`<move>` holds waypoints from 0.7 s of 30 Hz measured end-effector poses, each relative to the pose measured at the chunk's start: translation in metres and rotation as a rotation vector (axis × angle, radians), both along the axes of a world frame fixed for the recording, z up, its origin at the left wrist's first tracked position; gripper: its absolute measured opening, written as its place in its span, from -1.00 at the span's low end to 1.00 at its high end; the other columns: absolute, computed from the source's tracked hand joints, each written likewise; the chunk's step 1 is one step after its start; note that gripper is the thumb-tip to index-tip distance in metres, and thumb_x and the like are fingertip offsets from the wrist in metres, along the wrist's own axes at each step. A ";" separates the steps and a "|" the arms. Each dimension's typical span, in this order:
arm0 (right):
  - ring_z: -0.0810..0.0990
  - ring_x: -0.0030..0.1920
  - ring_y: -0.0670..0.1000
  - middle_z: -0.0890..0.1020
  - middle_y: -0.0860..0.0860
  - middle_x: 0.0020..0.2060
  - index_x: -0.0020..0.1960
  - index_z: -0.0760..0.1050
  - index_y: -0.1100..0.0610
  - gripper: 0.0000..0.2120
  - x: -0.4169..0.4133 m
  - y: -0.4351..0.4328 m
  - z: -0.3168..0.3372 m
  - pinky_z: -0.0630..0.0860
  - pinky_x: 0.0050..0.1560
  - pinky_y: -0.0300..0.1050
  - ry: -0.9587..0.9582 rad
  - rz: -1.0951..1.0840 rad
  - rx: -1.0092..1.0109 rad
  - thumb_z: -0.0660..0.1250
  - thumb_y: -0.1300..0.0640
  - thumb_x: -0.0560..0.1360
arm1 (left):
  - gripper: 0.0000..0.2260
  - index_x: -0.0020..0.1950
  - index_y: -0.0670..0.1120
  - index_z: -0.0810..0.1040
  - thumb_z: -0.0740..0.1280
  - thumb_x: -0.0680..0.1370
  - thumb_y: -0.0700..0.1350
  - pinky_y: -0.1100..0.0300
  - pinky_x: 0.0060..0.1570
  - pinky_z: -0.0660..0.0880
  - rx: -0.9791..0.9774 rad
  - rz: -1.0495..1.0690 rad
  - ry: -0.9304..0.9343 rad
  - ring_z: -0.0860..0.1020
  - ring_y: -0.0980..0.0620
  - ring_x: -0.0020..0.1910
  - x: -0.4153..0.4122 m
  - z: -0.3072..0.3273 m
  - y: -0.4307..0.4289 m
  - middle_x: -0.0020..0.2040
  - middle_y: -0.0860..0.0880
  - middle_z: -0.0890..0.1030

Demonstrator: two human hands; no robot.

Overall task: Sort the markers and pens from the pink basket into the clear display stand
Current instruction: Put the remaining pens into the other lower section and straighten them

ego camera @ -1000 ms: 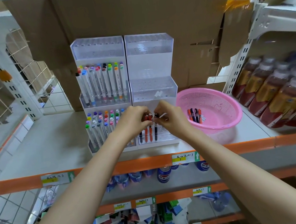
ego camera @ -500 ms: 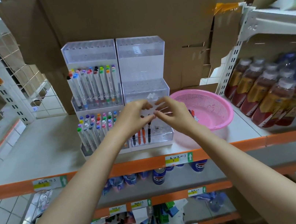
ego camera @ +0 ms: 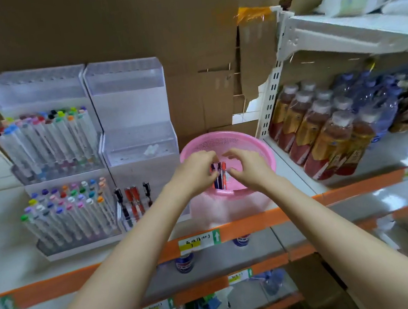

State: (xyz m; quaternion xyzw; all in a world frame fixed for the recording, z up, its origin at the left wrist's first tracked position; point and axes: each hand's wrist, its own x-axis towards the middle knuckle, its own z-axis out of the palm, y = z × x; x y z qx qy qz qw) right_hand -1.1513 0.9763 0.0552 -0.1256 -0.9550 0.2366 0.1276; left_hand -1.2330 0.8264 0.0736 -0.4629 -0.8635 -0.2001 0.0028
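Shop shelf (ego camera: 3, 237), mid-frame: left hand (ego camera: 195, 173) pinches pens (ego camera: 219, 178) in pink basket (ego camera: 224, 136), right hand (ego camera: 252, 172) grip unclear. Probably best lifting them bunched.

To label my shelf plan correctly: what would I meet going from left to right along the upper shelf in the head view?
Colour markers → stand pens → left hand → basket pens → right hand → drink bottles. The pink basket spans both hands, so I omit it.
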 end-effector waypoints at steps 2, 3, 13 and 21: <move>0.51 0.25 0.06 0.58 0.03 0.22 0.31 0.45 0.08 -0.63 -0.003 0.015 -0.003 0.46 0.19 -0.01 -0.053 0.007 0.016 0.32 0.16 0.51 | -0.79 0.16 -0.13 0.50 0.27 0.54 -0.12 0.03 0.07 0.45 -0.059 0.033 -0.015 0.50 -0.10 0.10 -0.003 -0.007 0.017 0.10 -0.11 0.55; 0.49 0.27 0.06 0.57 0.03 0.24 0.32 0.44 0.08 -0.61 -0.005 0.022 -0.006 0.45 0.21 -0.01 -0.082 0.013 0.016 0.33 0.15 0.51 | -0.78 0.17 -0.14 0.49 0.27 0.55 -0.12 0.03 0.06 0.46 -0.096 0.048 -0.022 0.50 -0.11 0.10 -0.005 -0.010 0.025 0.10 -0.12 0.54; 0.51 0.20 0.18 0.57 0.13 0.20 0.40 0.34 0.08 -0.51 -0.050 0.047 -0.028 0.41 0.09 -0.06 -0.406 0.131 0.079 0.35 0.12 0.50 | -0.59 0.35 -0.15 0.39 0.29 0.54 -0.05 0.02 0.09 0.49 -0.446 0.251 -0.181 0.52 -0.13 0.11 -0.031 -0.055 0.075 0.21 -0.14 0.53; 0.54 0.15 0.15 0.60 0.14 0.14 0.19 0.49 0.15 -0.70 -0.069 0.039 -0.036 0.31 -0.06 -0.15 -0.444 0.101 -0.005 0.35 0.07 0.50 | -0.71 0.23 -0.22 0.47 0.32 0.52 -0.23 0.04 0.04 0.46 -0.276 0.344 -0.258 0.54 -0.17 0.10 -0.039 -0.066 0.088 0.17 -0.20 0.54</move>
